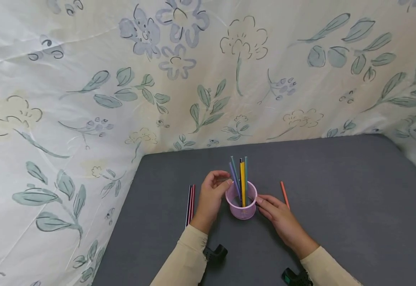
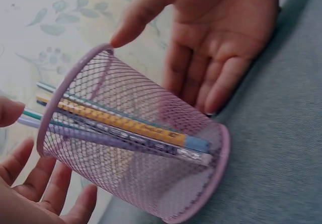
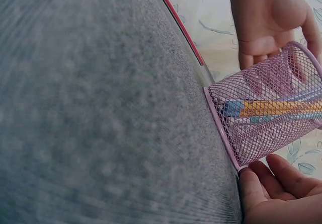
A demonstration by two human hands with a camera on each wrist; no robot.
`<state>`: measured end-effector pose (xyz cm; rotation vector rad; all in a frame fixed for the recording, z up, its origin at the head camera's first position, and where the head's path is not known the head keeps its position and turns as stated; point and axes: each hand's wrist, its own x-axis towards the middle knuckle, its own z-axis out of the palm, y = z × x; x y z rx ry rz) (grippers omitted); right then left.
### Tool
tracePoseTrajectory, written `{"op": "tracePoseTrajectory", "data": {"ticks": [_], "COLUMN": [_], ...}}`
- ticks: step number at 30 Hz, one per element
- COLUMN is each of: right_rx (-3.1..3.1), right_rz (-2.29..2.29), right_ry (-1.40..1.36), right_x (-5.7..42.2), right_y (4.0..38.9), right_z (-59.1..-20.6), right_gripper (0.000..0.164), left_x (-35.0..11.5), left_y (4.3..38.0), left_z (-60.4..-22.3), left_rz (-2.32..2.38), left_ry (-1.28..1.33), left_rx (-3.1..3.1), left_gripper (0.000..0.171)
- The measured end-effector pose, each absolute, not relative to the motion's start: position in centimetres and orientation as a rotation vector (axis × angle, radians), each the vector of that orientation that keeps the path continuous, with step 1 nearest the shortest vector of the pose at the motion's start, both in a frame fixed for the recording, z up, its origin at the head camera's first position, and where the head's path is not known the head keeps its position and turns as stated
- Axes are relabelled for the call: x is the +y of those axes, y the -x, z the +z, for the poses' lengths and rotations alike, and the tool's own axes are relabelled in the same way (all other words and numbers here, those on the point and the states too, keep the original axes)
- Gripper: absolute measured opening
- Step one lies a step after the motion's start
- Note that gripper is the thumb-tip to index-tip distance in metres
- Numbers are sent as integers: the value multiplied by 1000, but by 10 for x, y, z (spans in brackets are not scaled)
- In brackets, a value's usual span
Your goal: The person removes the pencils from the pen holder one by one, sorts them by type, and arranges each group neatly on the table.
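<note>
A pink mesh pencil cup (image 1: 242,214) stands upright on the dark table between the two hands. Several pencils (image 1: 242,178) lean inside it, among them a yellow one with a blue end (image 2: 121,119), with purple and teal ones beside it. My left hand (image 1: 213,194) is at the cup's left rim, its fingers loosely bent and spread in the left wrist view. On the other side, my right hand (image 1: 279,220) touches the cup with its thumb near the rim, its fingers extended alongside the mesh. Neither hand is wrapped round the cup.
Red and dark pencils (image 1: 190,202) lie to the left of the left hand, partly hidden by the forearm. One orange pencil (image 1: 284,194) lies behind the right hand. Floral cloth (image 1: 208,79) borders the grey table (image 1: 336,190) at the back and left.
</note>
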<state>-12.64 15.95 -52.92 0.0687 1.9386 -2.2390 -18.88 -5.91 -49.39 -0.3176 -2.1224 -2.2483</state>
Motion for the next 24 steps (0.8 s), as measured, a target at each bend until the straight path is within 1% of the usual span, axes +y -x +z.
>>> {"op": "tracePoseTrajectory", "data": {"ticks": [11, 20, 24], "right_rx": [1934, 1915, 1919], "right_rz": [-2224, -2230, -2232], "right_ry": [-97, -117, -112], "right_x": [160, 160, 160], "right_y": [129, 129, 129], "right_z": [-529, -530, -531], "right_gripper": [56, 57, 56], "left_x": [-51, -46, -46], "left_y": [211, 222, 221], "left_z": [-476, -478, -478], "left_rz": [-2210, -2198, -2191], "left_ry": [328, 378, 374], "left_rx": [-2173, -2188, -2204], "left_gripper": [27, 14, 12]}}
